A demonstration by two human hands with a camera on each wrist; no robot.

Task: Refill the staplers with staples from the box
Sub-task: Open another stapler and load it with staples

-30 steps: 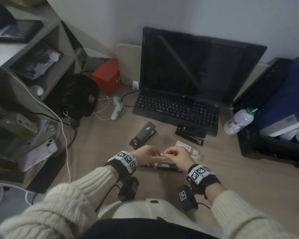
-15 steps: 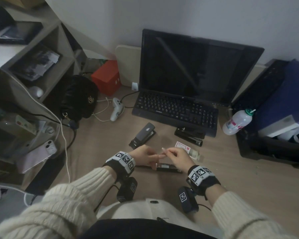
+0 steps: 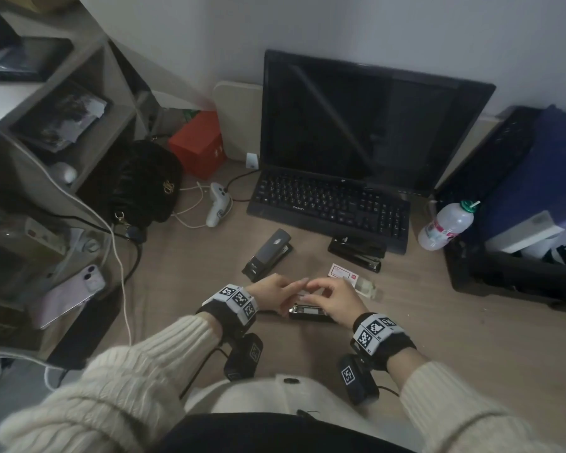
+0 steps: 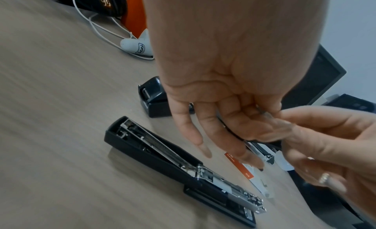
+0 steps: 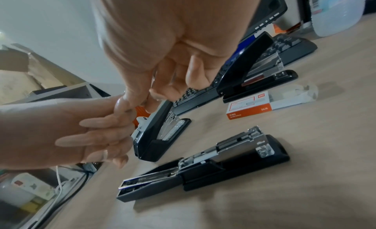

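Note:
A black stapler (image 3: 309,312) lies opened flat on the desk, its metal staple channel (image 4: 205,171) bare and facing up. Just above it my left hand (image 3: 298,285) and right hand (image 3: 311,286) meet fingertip to fingertip. Both pinch a thin staple strip (image 4: 262,111), most of it hidden by the fingers. The orange and white staple box (image 5: 248,107) sits just beyond my right hand. A grey stapler (image 3: 268,253) lies to the far left with its top raised. Another black stapler (image 3: 356,254) rests against the keyboard.
A keyboard (image 3: 330,207) and dark monitor (image 3: 366,125) stand behind the staplers. A white bottle (image 3: 446,225) and black tray (image 3: 510,276) are at the right. A black bag (image 3: 144,184), a white controller (image 3: 218,204) and cables lie at the left.
Both hands have lifted off the flat stapler and now meet fingertip to fingertip just above it, with the thin strip between them.

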